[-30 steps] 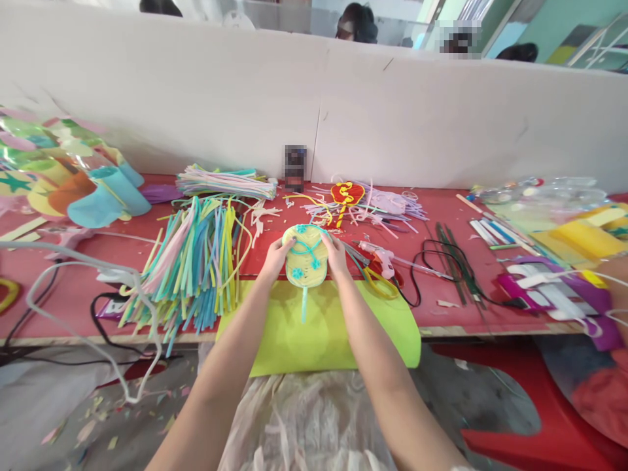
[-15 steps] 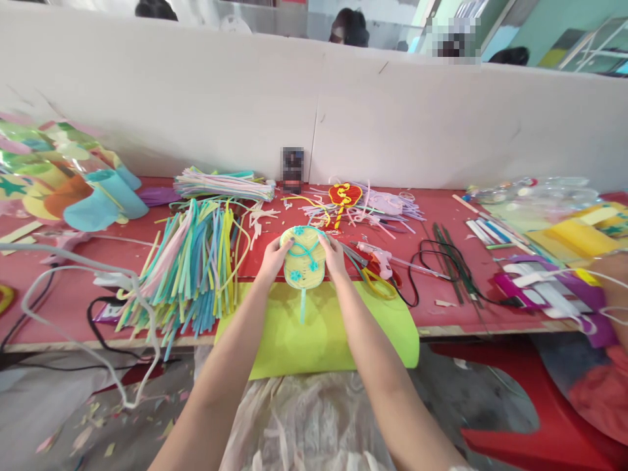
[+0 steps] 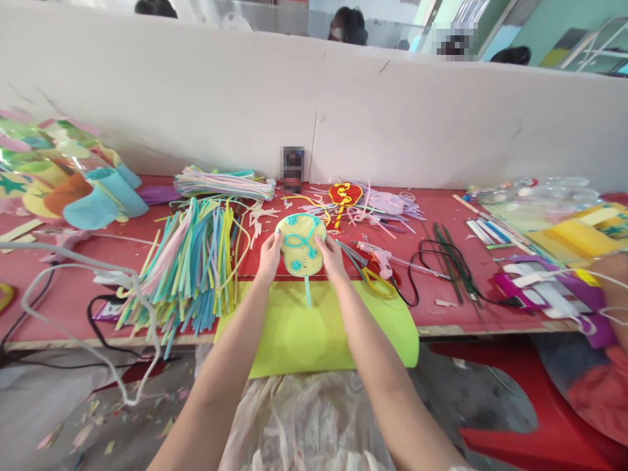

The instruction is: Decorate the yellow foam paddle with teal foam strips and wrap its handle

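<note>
"Where was the fan held?"

"Between two hands, over the far edge of the lime mat, in the middle of the red bench. Its yellow face, trimmed with turquoise flowers, was turned up toward the wearer, presumably so that the front could be seen whole."

"And how were the fingers set?"

"The fan's left edge was pinched by the left hand, its right edge by the right hand. Thumbs were laid near the rim, perhaps so that the flowers would not be pressed."

"Was the handle gripped?"

"No, it was left free, pointed back toward the body. Whether the mat was touched by it could not be told."

"What was placed around?"

"A heap of fuzzy stems was spread at left, probably for easy picking. Just right of the right hand, scissors and a pink glue gun were laid, apparently for quick reach. Beyond the fan, a red piece with yellow trim was set among loose stems."
</note>
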{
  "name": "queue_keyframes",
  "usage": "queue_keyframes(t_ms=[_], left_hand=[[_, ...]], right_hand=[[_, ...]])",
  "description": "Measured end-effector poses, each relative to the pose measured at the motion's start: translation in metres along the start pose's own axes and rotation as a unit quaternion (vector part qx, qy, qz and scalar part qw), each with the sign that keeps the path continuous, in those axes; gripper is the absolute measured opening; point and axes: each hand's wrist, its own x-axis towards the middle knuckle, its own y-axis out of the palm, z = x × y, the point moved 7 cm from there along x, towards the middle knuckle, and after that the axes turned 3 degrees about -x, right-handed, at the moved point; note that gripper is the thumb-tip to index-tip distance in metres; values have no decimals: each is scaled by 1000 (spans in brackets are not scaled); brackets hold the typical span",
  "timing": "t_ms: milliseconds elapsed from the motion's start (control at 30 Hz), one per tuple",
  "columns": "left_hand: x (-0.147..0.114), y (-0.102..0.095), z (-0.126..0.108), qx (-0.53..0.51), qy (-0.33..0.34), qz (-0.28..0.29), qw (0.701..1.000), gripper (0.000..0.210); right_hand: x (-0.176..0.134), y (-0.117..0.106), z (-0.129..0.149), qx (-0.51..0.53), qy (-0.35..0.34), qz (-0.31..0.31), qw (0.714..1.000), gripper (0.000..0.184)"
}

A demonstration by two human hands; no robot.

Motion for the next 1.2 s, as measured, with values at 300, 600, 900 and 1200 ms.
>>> queue_keyframes(t_ms=[300, 600, 900, 1200], left_hand=[[-13, 25, 4, 37, -62, 141, 987, 45], [-16, 33, 7, 63, -65, 189, 978, 47], [-12, 29, 13, 80, -47, 181, 979, 41], [-9, 26, 13, 93, -25, 168, 981, 41]], right_hand=[[1, -14, 13, 22, -59, -86, 994, 45], [4, -23, 8, 38, -79, -123, 989, 45], [2, -19, 13, 36, -85, -100, 991, 44], [2, -16, 16, 36, -81, -92, 992, 47]])
